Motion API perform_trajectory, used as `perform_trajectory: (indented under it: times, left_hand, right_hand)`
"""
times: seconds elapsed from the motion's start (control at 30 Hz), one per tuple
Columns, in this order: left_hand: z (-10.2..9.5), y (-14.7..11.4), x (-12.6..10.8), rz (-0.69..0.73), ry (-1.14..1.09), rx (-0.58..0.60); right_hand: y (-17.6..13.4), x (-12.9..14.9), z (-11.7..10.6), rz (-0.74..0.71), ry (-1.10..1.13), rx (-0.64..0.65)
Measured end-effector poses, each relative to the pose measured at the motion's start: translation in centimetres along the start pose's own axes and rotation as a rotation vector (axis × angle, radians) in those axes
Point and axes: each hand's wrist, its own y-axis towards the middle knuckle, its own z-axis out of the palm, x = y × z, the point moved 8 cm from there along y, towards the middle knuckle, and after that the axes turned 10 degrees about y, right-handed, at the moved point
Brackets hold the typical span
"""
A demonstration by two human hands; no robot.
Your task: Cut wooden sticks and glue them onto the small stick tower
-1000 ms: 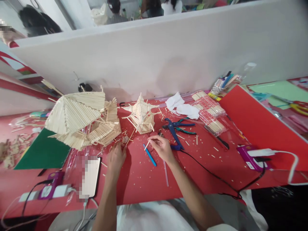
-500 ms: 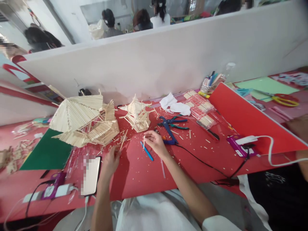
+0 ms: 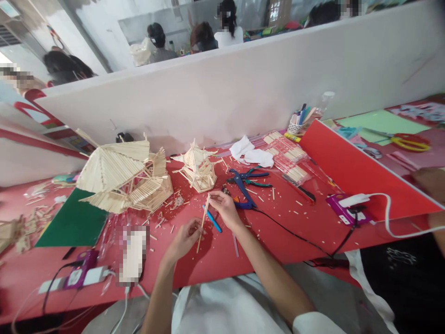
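My left hand [image 3: 187, 237] pinches a thin wooden stick [image 3: 199, 242] near its lower part. The stick slants up toward my right hand [image 3: 224, 208], whose thumb and fingers close on a short wooden stick at its upper end. There the two sticks lie against each other, and I cannot separate them clearly. A blue pen [image 3: 212, 220] lies on the table beneath them. Just behind stands a small pavilion-like model of wooden sticks [image 3: 198, 171]. To its left sits a larger stick model [image 3: 120, 171] with a broad slatted roof.
A blue glue gun [image 3: 243, 188], green-handled pliers [image 3: 260, 184] and a black-handled cutter [image 3: 306, 195] lie right of my hands. Packs of sticks [image 3: 294, 169], white tissue [image 3: 250, 153] and a red board [image 3: 361, 178] are farther right. A phone [image 3: 132, 255] lies left; a white partition [image 3: 208, 97] stands behind.
My left hand has moved right, bringing its stick up against the short stick in my right hand. My right hand has barely moved.
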Motion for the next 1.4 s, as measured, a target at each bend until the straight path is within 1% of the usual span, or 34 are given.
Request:
perform_trajectory:
  times: [0.13, 0.33, 0.63, 0.73, 0.8, 0.87, 0.93, 1.0, 1.23, 1.3, 1.4]
  left_hand:
    - [-0.1, 0.1, -0.5, -0.013, 0.009, 0.015]
    - [-0.2, 0.1, -1.4, -0.001, 0.044, 0.009]
    - [0.2, -0.3, -1.9, -0.006, 0.139, 0.075]
    - [-0.1, -0.1, -1.7, 0.014, 0.153, 0.044]
    - [-0.5, 0.4, -1.7, 0.045, 0.084, 0.003]
    - [-0.6, 1.1, -1.7, 0.076, -0.043, -0.007]
    - [-0.5, 1.9, -1.9, 0.100, -0.158, 0.024]
    - [-0.4, 2.9, -2.1, 0.112, -0.213, 0.066]
    - [0.3, 6.1, -2.9, 0.163, -0.189, 0.216]
    - [0.6, 6.7, -2.7, 0.159, -0.202, 0.234]
    - [0.9, 7.2, -2.1, 0.147, -0.225, 0.232]
  right_hand:
    - [0.1, 0.6, -0.3, -0.033, 0.012, -0.018]
    - [0.0, 0.8, 0.0, -0.038, -0.027, -0.004]
    - [0.0, 0.3, 0.0, 0.004, 0.003, -0.003]
    - [0.0, -0.2, 0.0, 0.032, 0.038, -0.001]
    - [0.0, -0.4, 0.1, 0.046, 0.068, 0.017]
    - [-0.1, -0.6, 0.4, 0.069, 0.102, 0.052]
    - [-0.1, -0.7, 0.7, 0.093, 0.147, 0.078]
    - [0.0, -0.7, 0.7, 0.110, 0.195, 0.084]
    - [0.4, -0.5, 0.2, 0.107, 0.268, 0.093]
    - [0.5, -0.4, -0.1, 0.103, 0.271, 0.078]
    - [0.5, -0.4, -0.3, 0.114, 0.257, 0.080]
